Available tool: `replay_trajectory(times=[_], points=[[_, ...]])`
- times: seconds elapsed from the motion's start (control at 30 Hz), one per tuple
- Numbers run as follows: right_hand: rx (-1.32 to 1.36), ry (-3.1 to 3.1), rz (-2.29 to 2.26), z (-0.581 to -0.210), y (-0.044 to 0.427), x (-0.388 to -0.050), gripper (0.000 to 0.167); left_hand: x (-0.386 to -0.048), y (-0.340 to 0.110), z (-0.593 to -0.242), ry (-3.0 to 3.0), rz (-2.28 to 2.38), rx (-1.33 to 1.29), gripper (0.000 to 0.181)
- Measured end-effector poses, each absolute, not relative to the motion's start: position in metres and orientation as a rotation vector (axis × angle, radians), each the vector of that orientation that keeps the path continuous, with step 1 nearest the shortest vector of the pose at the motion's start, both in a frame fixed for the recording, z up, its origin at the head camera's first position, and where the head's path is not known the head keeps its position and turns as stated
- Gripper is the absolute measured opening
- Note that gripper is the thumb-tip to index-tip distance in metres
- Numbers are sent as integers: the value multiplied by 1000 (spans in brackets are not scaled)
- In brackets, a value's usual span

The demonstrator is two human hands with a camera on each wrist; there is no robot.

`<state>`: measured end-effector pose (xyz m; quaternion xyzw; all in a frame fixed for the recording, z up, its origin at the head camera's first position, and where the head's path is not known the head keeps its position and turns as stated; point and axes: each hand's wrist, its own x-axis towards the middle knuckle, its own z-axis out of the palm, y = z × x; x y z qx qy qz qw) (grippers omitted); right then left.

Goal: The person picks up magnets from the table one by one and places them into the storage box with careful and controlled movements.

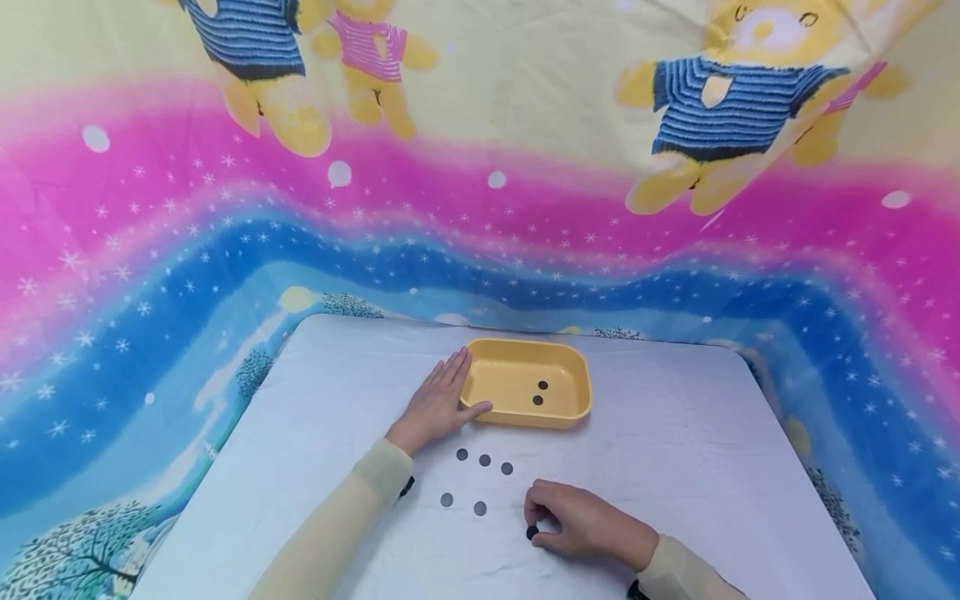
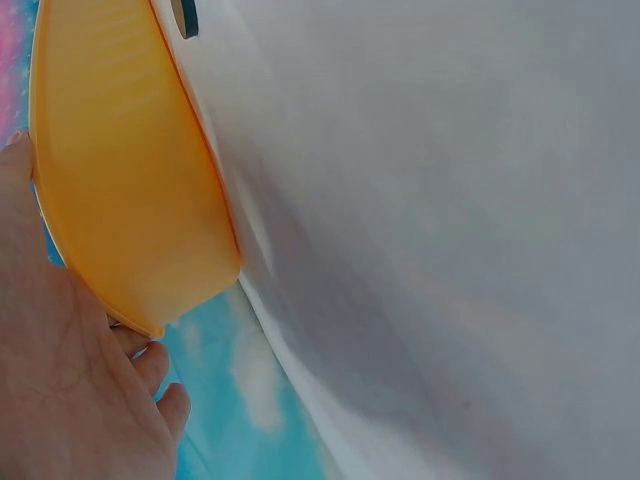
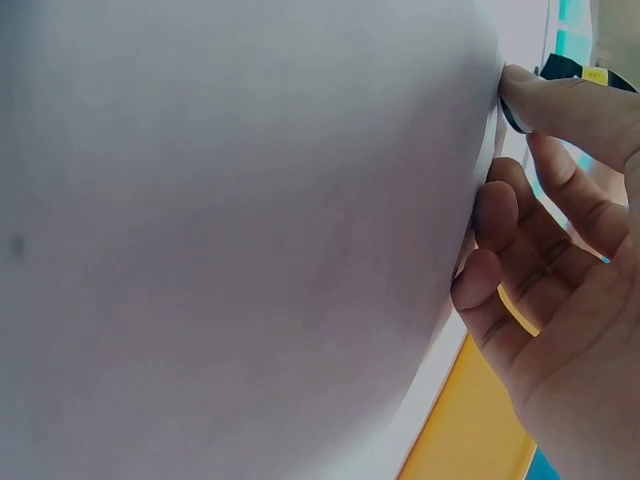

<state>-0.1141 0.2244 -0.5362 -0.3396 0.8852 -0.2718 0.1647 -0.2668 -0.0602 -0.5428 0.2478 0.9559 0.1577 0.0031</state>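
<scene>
A yellow tray (image 1: 491, 379) stands toward the back of the table, with two dark discs (image 1: 543, 385) inside at its right. The left hand (image 1: 438, 404) rests with fairly straight fingers against the tray's left end; in the left wrist view that hand (image 2: 80, 370) lies along the tray's rim (image 2: 130, 180). Nearer the front, the right hand (image 1: 581, 521) pinches a dark disc (image 1: 532, 532) at the table surface. The right wrist view has the disc (image 3: 514, 118) between thumb and fingers of the right hand (image 3: 560, 260), other fingers curled against the cloth.
Several dark discs (image 1: 484, 460) lie on the white table (image 1: 637, 467) between the two hands, in front of the tray: a row of three and two more closer to the front edge. A patterned cloth (image 1: 480, 225) with bears and snowflakes hangs behind and beside the table.
</scene>
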Motion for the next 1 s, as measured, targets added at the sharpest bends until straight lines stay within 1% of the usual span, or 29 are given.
replay_trajectory(times=[0.53,0.8,1.0], points=[[-999,2430,-871,-539,223,-114,25,-267,-60,-542,3001,462,763,109],[-968,2493,-865,-532,226,-121,24,-267,-60,-542,2999,476,771,109],[-915,2570,-876,-524,229,-132,27,-268,-60,-543,2998,470,771,109]])
